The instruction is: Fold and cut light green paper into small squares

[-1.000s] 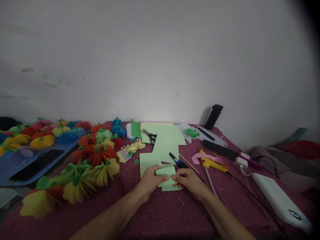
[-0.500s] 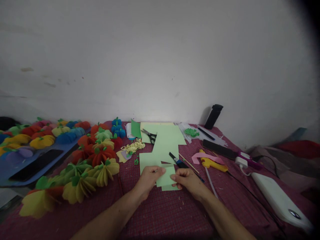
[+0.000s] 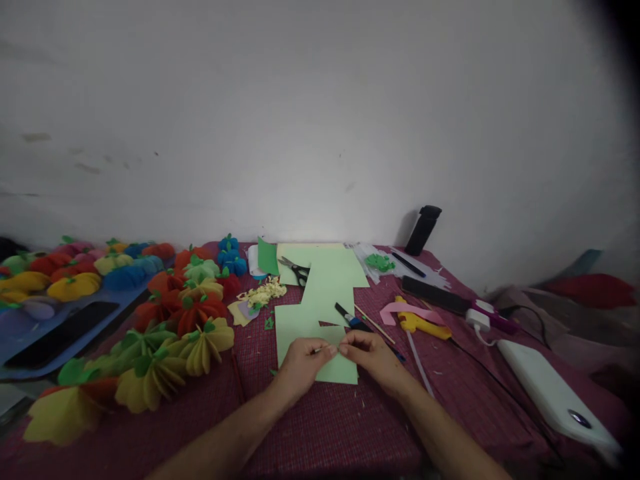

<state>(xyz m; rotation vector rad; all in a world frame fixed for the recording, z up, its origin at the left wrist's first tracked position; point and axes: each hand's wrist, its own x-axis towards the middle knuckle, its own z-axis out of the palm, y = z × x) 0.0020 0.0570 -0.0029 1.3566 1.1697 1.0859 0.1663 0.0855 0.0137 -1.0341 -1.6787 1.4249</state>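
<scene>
My left hand [image 3: 301,363] and my right hand [image 3: 373,360] meet over the table, thumbs and fingertips pinched together. Between them is a small light green paper piece, turned almost edge-on and mostly hidden by the fingers. Beneath the hands lie light green paper sheets [image 3: 326,293], one with a narrow slit cut in it. A utility knife [image 3: 357,323] rests just beyond my right hand, beside a thin wooden stick [image 3: 375,316]. Black-handled scissors [image 3: 300,272] lie on the sheets farther back.
Paper pumpkins [image 3: 190,310] in several colours crowd the left, near a dark phone [image 3: 63,333]. A yellow glue gun [image 3: 423,323] with a pink strip [image 3: 387,313] lies right, by a white power bank [image 3: 550,390]. A black bottle [image 3: 423,230] stands near the wall.
The small green paper piece faced the camera flat before; now it is tilted almost edge-on. My hands have come closer together, fingertips meeting. The view has shifted slightly.
</scene>
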